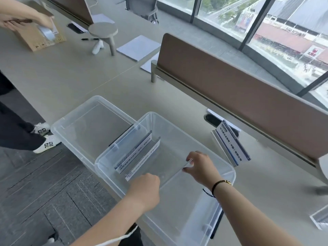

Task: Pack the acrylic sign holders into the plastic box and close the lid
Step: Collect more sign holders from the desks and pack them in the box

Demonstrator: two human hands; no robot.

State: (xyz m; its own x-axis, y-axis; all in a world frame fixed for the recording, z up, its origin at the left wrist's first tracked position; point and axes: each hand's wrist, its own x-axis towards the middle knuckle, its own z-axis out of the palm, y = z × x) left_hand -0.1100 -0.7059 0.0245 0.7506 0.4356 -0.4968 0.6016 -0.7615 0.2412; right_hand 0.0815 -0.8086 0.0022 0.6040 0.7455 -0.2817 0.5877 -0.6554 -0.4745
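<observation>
**Both hands lowered a third holder into the box**

The right hand and the left hand shared one clear acrylic sign holder — the right pinching its far end between fingers and thumb, the left closed round its near end, though the grip there was hidden behind the knuckles.

The plastic box served as the landmark. Its lid lay open-side up just to the left of it, touching the box's left wall. Inside the box, near the left wall, two sign holders stood upright and parallel, their long axes running from the near-left towards the far-right. The held holder hung within the box's rim, to the right of those two, on much the same axis. By my reading, the coming move meant sliding it leftward and down to stand beside its neighbours.

Outside the box's right wall, a further sign holder waited on the desk — nearer the right hand.
</observation>
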